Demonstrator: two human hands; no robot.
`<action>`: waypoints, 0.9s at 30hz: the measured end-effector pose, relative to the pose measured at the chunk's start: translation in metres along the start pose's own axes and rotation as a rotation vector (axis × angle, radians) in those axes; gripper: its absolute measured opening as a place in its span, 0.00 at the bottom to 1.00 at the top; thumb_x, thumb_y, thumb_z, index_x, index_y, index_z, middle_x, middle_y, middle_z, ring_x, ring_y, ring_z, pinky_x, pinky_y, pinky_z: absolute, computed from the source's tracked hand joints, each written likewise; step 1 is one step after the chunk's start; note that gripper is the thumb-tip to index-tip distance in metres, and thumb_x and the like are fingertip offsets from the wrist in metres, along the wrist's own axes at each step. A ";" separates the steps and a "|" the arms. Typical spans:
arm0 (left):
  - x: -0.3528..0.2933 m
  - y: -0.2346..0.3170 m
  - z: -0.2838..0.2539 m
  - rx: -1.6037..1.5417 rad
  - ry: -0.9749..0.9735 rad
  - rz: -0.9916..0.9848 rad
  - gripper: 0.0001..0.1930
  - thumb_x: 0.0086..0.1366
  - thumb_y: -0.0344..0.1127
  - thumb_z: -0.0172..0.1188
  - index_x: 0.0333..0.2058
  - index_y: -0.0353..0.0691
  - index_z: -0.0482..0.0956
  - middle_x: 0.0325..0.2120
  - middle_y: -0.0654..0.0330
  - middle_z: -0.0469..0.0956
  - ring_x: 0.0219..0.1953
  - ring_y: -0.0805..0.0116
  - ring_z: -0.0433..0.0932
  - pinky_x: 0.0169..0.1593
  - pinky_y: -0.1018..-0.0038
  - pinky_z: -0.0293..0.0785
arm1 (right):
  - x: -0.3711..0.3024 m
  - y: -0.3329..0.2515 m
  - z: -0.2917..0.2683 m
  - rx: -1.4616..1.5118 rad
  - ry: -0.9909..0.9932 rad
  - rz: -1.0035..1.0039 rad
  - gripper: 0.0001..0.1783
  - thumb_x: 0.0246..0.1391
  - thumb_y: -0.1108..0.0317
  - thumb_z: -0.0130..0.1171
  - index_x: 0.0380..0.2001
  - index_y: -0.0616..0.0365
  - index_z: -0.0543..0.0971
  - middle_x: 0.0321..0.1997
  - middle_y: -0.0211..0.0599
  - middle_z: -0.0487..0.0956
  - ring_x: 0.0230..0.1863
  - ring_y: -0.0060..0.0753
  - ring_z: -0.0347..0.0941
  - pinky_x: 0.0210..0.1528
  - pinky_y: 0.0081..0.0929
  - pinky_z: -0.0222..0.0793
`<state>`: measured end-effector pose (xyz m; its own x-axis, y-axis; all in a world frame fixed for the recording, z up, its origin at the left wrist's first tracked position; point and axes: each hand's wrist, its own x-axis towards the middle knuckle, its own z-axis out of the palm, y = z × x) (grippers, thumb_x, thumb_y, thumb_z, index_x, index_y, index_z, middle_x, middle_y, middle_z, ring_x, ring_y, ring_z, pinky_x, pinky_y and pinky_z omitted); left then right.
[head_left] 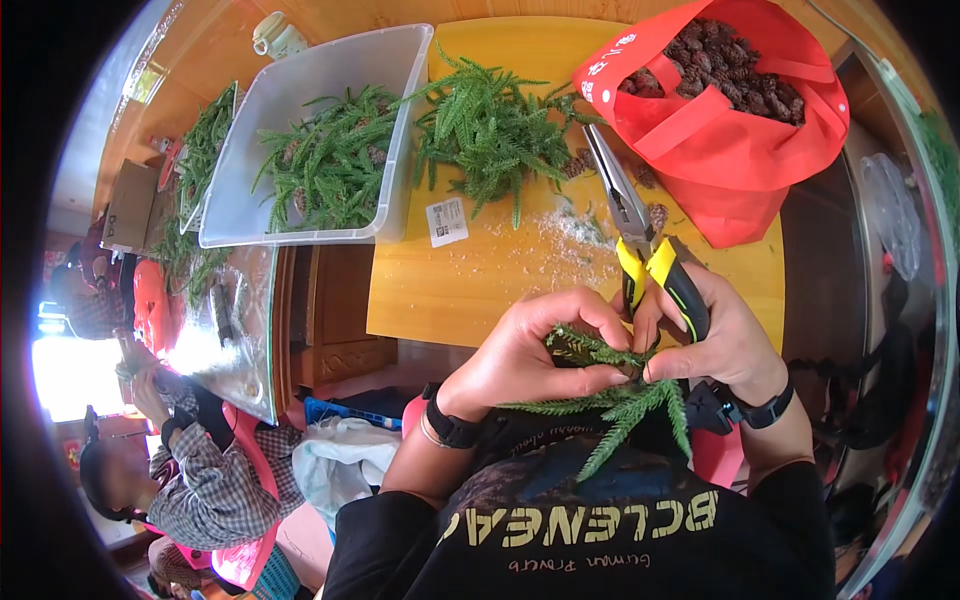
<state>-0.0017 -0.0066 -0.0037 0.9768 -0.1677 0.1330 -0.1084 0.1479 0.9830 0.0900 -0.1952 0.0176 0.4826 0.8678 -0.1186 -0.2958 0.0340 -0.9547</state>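
Note:
Close to my chest, a green fern-like sprig (635, 415), which looks like artificial greenery, hangs between my two hands. My left hand (525, 350) pinches its stem between thumb and forefinger. My right hand (730, 335) meets it there, thumb and finger pressed together at the same stem. Tucked in that right hand is a pair of pliers (622, 195) with yellow and black handles, jaws pointing up and away over the table. The exact spot where the fingertips meet is partly hidden.
On the yellow table (420, 300) lie a heap of green sprigs (490, 130), a white label (447, 221) and whitish crumbs (575, 235). A clear plastic bin (225, 190) holds more sprigs. A red bag (730, 190) holds pine cones (725, 65). Another person (215, 490) sits at left.

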 end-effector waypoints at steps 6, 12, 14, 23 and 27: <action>0.003 -0.005 0.003 0.099 -0.008 0.222 0.14 0.43 0.23 0.68 0.28 0.38 0.73 0.27 0.60 0.76 0.35 0.67 0.75 0.49 0.66 0.67 | -0.001 0.000 0.000 0.031 0.018 -0.021 0.18 0.33 0.73 0.71 0.29 0.62 0.75 0.37 0.32 0.74 0.41 0.22 0.68 0.48 0.20 0.60; -0.003 -0.020 -0.010 -0.487 -0.069 0.022 0.15 0.44 0.20 0.65 0.29 0.37 0.69 0.29 0.53 0.75 0.35 0.66 0.75 0.39 0.72 0.71 | -0.010 -0.024 -0.019 -0.372 0.120 -0.163 0.17 0.39 0.65 0.65 0.31 0.65 0.75 0.31 0.36 0.76 0.44 0.30 0.67 0.53 0.29 0.56; -0.004 -0.023 -0.013 -0.675 -0.117 -0.013 0.16 0.44 0.21 0.65 0.31 0.37 0.68 0.31 0.52 0.75 0.35 0.67 0.74 0.41 0.73 0.70 | -0.020 -0.031 -0.035 -0.537 0.132 -0.187 0.17 0.38 0.63 0.66 0.28 0.64 0.76 0.26 0.35 0.75 0.40 0.37 0.70 0.52 0.33 0.58; -0.005 -0.033 -0.012 -0.872 -0.116 0.029 0.16 0.44 0.27 0.66 0.30 0.38 0.68 0.28 0.55 0.73 0.33 0.65 0.73 0.39 0.70 0.70 | -0.032 -0.030 -0.050 -0.983 -0.115 -0.223 0.22 0.36 0.52 0.65 0.19 0.63 0.72 0.24 0.38 0.75 0.39 0.53 0.71 0.43 0.38 0.66; -0.006 -0.027 -0.011 -0.899 -0.140 -0.049 0.17 0.43 0.27 0.66 0.30 0.38 0.68 0.28 0.55 0.73 0.32 0.66 0.73 0.37 0.72 0.70 | -0.026 -0.028 -0.046 -0.953 -0.211 -0.241 0.21 0.33 0.57 0.68 0.18 0.62 0.70 0.26 0.38 0.74 0.40 0.53 0.70 0.39 0.37 0.67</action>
<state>-0.0029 0.0009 -0.0320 0.9388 -0.3022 0.1654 0.1748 0.8316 0.5272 0.1234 -0.2415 0.0353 0.2590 0.9634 0.0691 0.6180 -0.1103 -0.7784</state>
